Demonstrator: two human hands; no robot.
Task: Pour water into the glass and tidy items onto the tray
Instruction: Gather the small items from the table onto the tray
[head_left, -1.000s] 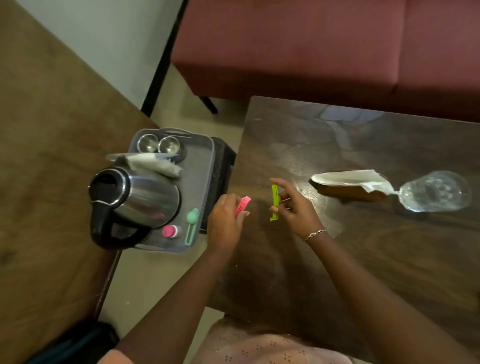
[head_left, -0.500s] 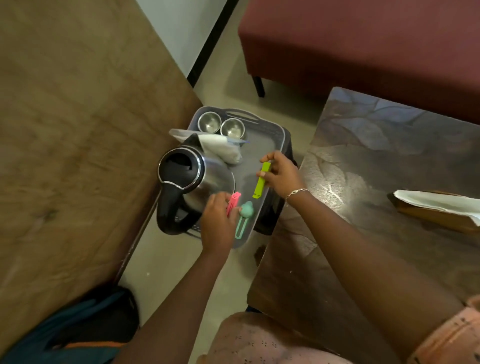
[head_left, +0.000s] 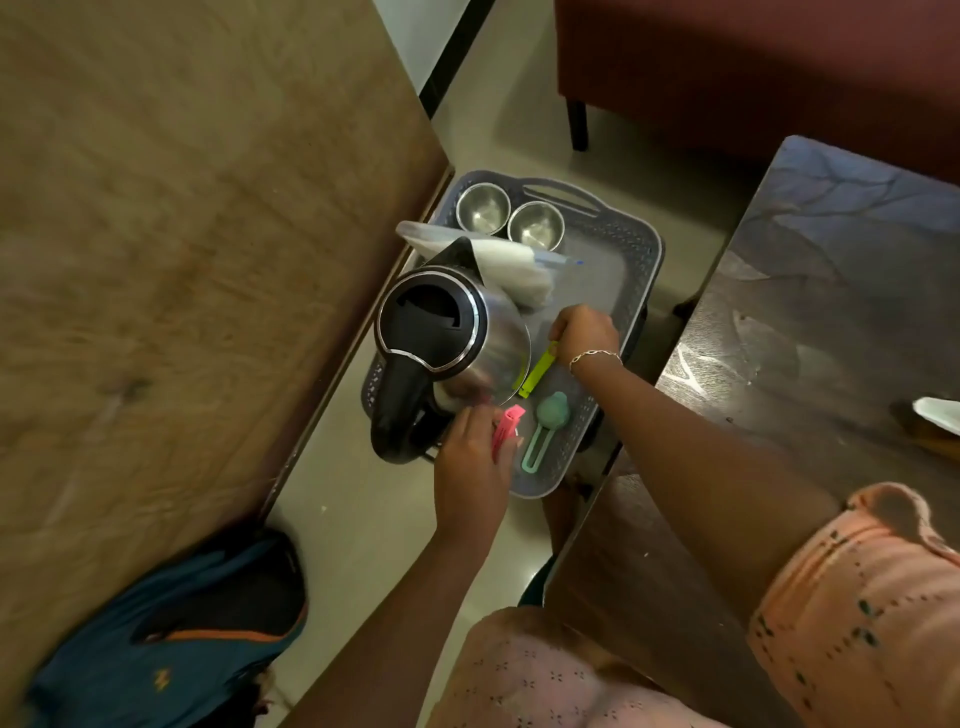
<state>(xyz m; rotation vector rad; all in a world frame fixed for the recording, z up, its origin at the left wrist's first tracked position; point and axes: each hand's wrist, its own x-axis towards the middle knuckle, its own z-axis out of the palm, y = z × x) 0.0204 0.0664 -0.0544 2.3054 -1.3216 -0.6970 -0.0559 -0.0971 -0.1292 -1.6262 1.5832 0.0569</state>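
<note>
A pale floor runs between a broad wooden surface (head_left: 182, 260) on the left and a dark table (head_left: 831, 312) on the right, with a red sofa (head_left: 753, 62) at the far side and a blue bag (head_left: 171, 639) lying near left.

In the head view, a grey tray (head_left: 644, 270) sits low in the gap between the two. It holds a steel kettle (head_left: 441, 332) on its left side, two steel cups (head_left: 483, 208) at the far end, a white pouch (head_left: 514, 265) behind the kettle and a teal tool (head_left: 550, 415) near the front.

The right hand (head_left: 584, 332) is over the tray's middle, fingers curled, pinching the top of a green clip (head_left: 535, 373). The clip slants down just beside the kettle's base, probably to lay it in the bare strip there.

The left hand (head_left: 470, 467) is at the tray's near edge, its fingers pinching a pink clip (head_left: 506, 423) close to the teal tool. Whether either clip touches the tray floor cannot be told.

Holding one clip in each hand lets both go down together. The glass is out of view, so the pouring cannot be judged.
</note>
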